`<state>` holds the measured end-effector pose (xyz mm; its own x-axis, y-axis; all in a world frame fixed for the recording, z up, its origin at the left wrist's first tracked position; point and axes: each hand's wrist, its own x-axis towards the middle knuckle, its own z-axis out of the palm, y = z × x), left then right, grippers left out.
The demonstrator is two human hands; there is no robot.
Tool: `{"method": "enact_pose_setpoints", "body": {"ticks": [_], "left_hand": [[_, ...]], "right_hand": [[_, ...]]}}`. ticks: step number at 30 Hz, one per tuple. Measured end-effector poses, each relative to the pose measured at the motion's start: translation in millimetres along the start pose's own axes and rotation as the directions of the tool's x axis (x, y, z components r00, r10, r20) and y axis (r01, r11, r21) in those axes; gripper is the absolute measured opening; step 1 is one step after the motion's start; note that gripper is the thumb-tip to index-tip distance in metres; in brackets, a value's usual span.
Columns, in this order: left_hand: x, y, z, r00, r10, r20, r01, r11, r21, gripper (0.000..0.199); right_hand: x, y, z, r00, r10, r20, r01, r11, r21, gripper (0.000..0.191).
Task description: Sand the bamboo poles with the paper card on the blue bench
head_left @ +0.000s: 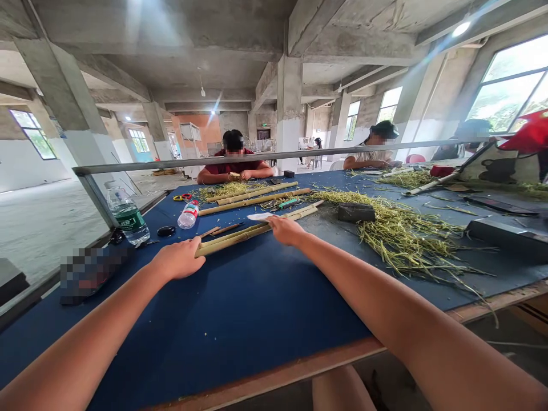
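Note:
A split bamboo pole (240, 236) lies slantwise across the blue table in front of me. My left hand (178, 258) is closed round its near left end, thumb on the near side. Farther along the pole, my right hand (286, 230) is closed on a thin white piece (258, 217), perhaps paper or cloth, which sticks out to the left of the fingers. That hand rests at the bamboo; whether it also grips the pole I cannot tell. Thin brown sticks (226, 228) lie just beyond the pole.
Two bottles (188, 214) (128, 214) stand or lean at the left, near a black oval object (166, 231). More bamboo poles (257, 201) lie beyond. Green-yellow shavings (402, 228) and a dark block (356, 212) are at right. Co-workers sit across a metal rail (257, 156).

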<state>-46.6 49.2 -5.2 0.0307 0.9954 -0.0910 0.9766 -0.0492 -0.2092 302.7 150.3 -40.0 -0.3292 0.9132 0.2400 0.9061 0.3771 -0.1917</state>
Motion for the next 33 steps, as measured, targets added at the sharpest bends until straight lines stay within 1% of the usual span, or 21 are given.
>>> {"method": "enact_pose_setpoints", "body": {"ticks": [2,4,6,7,9,10,12,13,14,15,16,18,20,21,24,26,28,29,31,32,33], "left_hand": [[-0.2,-1.3,0.0,0.999,0.007,-0.036,-0.008,1.0,-0.026,0.063],[-0.2,-2.5,0.1,0.996,0.011,-0.084,-0.015,0.999,-0.047,0.06],[0.4,-3.5,0.5,0.992,0.011,-0.127,-0.017,0.999,-0.044,0.057],[1.0,-3.9,1.1,0.99,0.011,-0.139,-0.017,0.999,-0.039,0.056],[2.7,-5.0,3.0,0.988,0.021,-0.155,-0.026,0.999,-0.028,0.054],[3.6,-5.7,4.2,0.987,0.03,-0.157,-0.034,0.999,-0.023,0.054],[5.2,-7.1,6.4,0.987,0.046,-0.156,-0.049,0.999,-0.018,0.055],[5.7,-7.7,7.1,0.987,0.052,-0.154,-0.056,0.998,-0.02,0.056],[5.8,-8.1,7.3,0.987,0.054,-0.154,-0.058,0.998,-0.025,0.057],[5.6,-8.3,7.0,0.987,0.051,-0.153,-0.056,0.998,-0.032,0.058],[5.0,-8.2,6.1,0.987,0.045,-0.155,-0.051,0.998,-0.038,0.059],[3.2,-7.2,3.1,0.987,0.028,-0.156,-0.036,0.998,-0.05,0.063],[1.1,-5.3,-0.1,0.99,0.015,-0.139,-0.024,0.998,-0.065,0.068],[0.3,-4.2,-1.3,0.992,0.015,-0.124,-0.024,0.997,-0.076,0.071],[-0.7,-1.0,-2.2,0.995,0.024,-0.102,-0.034,0.995,-0.094,0.076],[-0.3,0.3,-0.9,0.994,0.03,-0.109,-0.04,0.995,-0.09,0.076],[0.5,0.6,0.4,0.993,0.037,-0.114,-0.047,0.995,-0.083,0.071],[0.8,0.4,0.8,0.993,0.044,-0.109,-0.053,0.995,-0.082,0.068],[1.1,-0.3,0.8,0.994,0.063,-0.093,-0.071,0.994,-0.084,0.064],[0.9,-0.7,0.4,0.994,0.073,-0.086,-0.08,0.993,-0.083,0.063],[0.5,-1.1,-0.1,0.993,0.081,-0.085,-0.087,0.993,-0.077,0.06]], "right_hand": [[0.8,13.9,-7.3,0.993,0.122,-0.002,-0.122,0.992,-0.012,0.055],[0.2,23.8,-13.5,0.981,0.194,-0.01,-0.195,0.981,-0.018,0.057],[-1.8,22.4,-14.8,0.976,0.218,-0.011,-0.218,0.976,-0.02,0.056],[-3.3,16.6,-12.8,0.98,0.197,-0.006,-0.197,0.98,-0.015,0.056],[-6.5,-3.0,-3.6,0.997,0.076,0.01,-0.076,0.997,0.016,0.055],[-8.2,-14.9,2.5,0.999,-0.03,0.012,0.029,0.999,0.042,0.055],[-10.9,-36.9,13.9,0.975,-0.221,0.006,0.22,0.972,0.081,0.057],[-11.8,-44.5,17.5,0.961,-0.277,0.004,0.276,0.957,0.093,0.058],[-12.3,-48.7,18.9,0.956,-0.294,0.007,0.292,0.952,0.097,0.059],[-12.3,-49.2,18.0,0.962,-0.273,0.012,0.271,0.958,0.095,0.058],[-11.8,-45.8,14.7,0.976,-0.215,0.021,0.213,0.974,0.083,0.058],[-9.9,-30.2,3.6,0.999,-0.031,0.035,0.03,0.999,0.039,0.055],[-7.7,-9.9,-9.2,0.99,0.138,0.032,-0.138,0.99,-0.011,0.054],[-7.0,-1.3,-14.5,0.981,0.192,0.026,-0.191,0.981,-0.027,0.055],[-8.8,6.1,-20.7,0.974,0.226,0.009,-0.225,0.974,-0.04,0.058],[-13.3,-7.3,-15.2,0.987,0.162,0.008,-0.162,0.987,-0.024,0.058],[-18.8,-30.3,-3.9,1.0,-0.003,0.011,0.002,1.0,0.023,0.058],[-21.2,-42.5,2.5,0.991,-0.129,0.018,0.128,0.99,0.06,0.06],[-24.3,-62.6,13.2,0.948,-0.318,0.025,0.313,0.943,0.111,0.062],[-24.8,-68.4,16.1,0.93,-0.367,0.025,0.361,0.924,0.123,0.062],[-24.6,-70.6,16.7,0.926,-0.377,0.021,0.372,0.92,0.122,0.062]]}}
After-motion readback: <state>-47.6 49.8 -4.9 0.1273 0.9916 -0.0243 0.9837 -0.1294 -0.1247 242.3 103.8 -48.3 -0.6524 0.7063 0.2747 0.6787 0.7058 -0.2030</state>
